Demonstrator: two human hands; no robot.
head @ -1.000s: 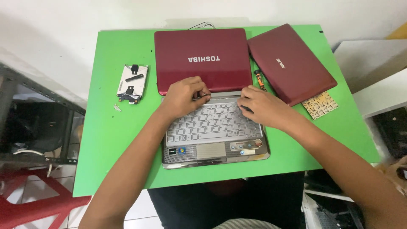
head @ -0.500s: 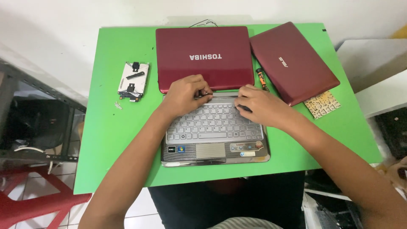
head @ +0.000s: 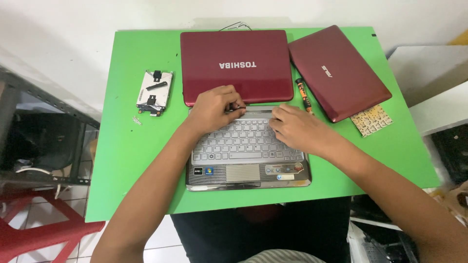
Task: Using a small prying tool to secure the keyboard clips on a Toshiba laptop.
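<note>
**Ana:** Silver laptop base with its grey keyboard is lying at the near middle of the flat green table, its dark red lid folded flat back. The left hand is curling over the strip above the top key row, fingertips pressed together on something small and dark there; what it is cannot be told. The right hand is resting spread on the upper right keys, gripping nothing.

**Ben:** How far along is it looking?

**Ana:** Early, judging by the keyboard, which is sitting fully in place. A silver hard drive is already lying out at the left.

**Ben:** And the count?

**Ana:** Two laptops, counting the closed dark red laptop at the right, one drive, one orange-and-black tool between the laptops, and one pale key sheet.
</note>
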